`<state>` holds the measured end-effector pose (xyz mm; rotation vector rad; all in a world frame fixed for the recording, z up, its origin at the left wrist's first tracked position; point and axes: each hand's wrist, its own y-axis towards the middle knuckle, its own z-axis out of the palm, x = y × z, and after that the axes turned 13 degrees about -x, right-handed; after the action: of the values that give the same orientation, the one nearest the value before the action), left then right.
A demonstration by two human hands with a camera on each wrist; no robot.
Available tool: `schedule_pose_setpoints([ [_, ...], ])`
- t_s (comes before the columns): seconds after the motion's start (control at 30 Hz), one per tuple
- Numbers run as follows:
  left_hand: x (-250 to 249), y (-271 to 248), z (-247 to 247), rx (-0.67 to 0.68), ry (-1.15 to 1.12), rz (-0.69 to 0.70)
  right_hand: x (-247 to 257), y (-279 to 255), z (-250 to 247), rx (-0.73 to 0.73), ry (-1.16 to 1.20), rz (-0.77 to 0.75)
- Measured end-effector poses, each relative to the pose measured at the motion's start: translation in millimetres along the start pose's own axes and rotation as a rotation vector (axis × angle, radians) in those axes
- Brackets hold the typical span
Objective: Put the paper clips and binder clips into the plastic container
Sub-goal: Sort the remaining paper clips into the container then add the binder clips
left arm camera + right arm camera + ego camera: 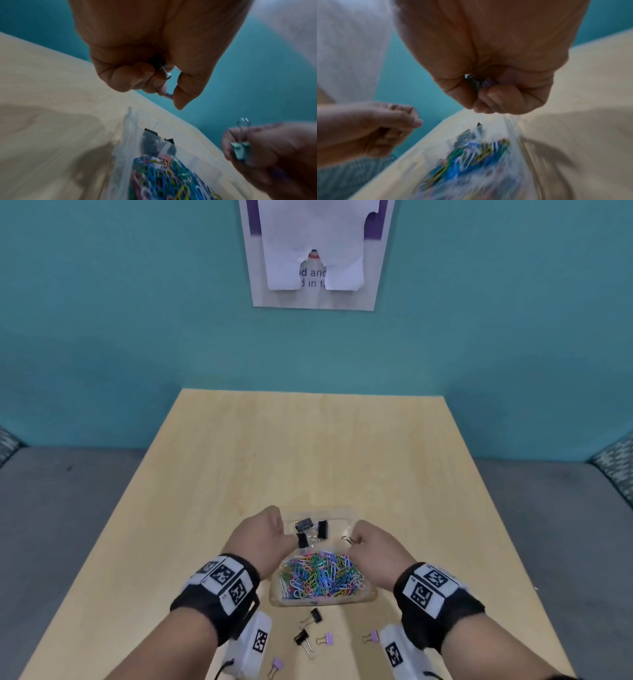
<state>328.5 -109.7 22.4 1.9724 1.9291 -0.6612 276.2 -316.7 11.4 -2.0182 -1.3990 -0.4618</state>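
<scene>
— While both hands hover over the container, what does the left hand [147, 56] hold?

— Its fingers are curled around clips. From the left wrist view I see a dark clip with a wire handle [163, 67] inside the fist, and something purple pinched at the fingertips [165, 94]. It is blurred, so I cannot say exactly what the purple thing is.

— And the right hand [371, 546]?

— It is also closed around clips. In the left wrist view it grips a light blue-green binder clip [240, 150], with the wire handles pointing up. The right wrist view shows a dark piece and a purple piece [488, 82] pressed inside the fist.

— Where is the plastic container [371, 599]?

— It stands on the wooden table [308, 446], directly under and between both hands. Its near compartment is filled with colourful paper clips [318, 577]. The far compartment holds several black binder clips [310, 530].

— Are some clips outside?

— Yes. On the table, near the front edge of the container, lie two black binder clips [313, 616] and three purple binder clips [327, 638], all apart from each other.

— Anything further away?

— A teal wall with a poster [317, 254] is behind the table.
</scene>
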Motion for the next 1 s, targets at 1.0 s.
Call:
schedule_pose_setpoints([
  [1.0, 116, -121, 8, 0.058, 0.014, -0.081, -89, -110, 35, 0.017, -0.243, -0.208],
])
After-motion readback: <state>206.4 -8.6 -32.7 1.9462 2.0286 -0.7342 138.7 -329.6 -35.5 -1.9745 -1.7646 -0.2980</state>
